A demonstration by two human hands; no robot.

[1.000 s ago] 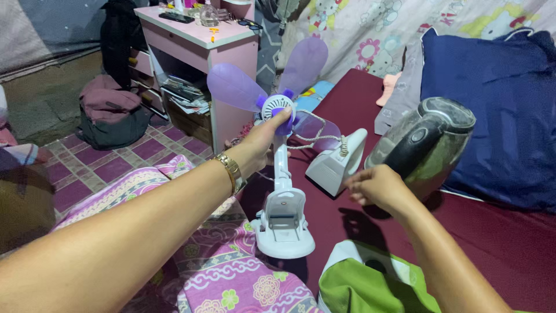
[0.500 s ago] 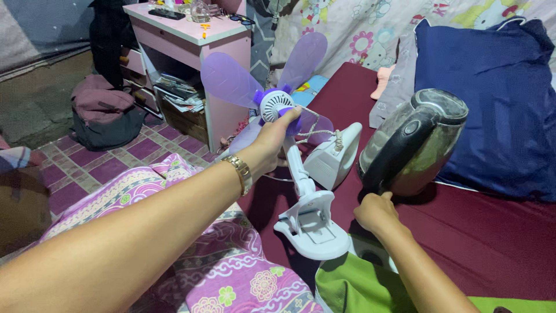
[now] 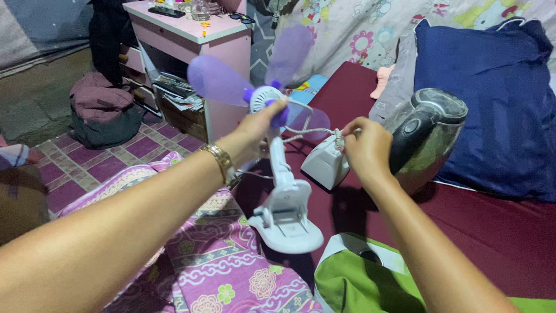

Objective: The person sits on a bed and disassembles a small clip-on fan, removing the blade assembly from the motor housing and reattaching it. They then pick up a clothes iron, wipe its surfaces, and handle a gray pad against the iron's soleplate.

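The left hand is closed around the neck of a small white clip fan with purple blades, holding it upright above the maroon bed's near edge. The right hand pinches the fan's coiled white cord, just beside a white iron and a steel electric kettle lying on the bed.

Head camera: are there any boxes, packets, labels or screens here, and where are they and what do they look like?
Blue packet: flat, blue with bright colours, behind the fan that the left hand holds.
Papers: a loose pile on the pink desk's lower shelf.
White label: on the green bag, bottom middle.
No screens show.
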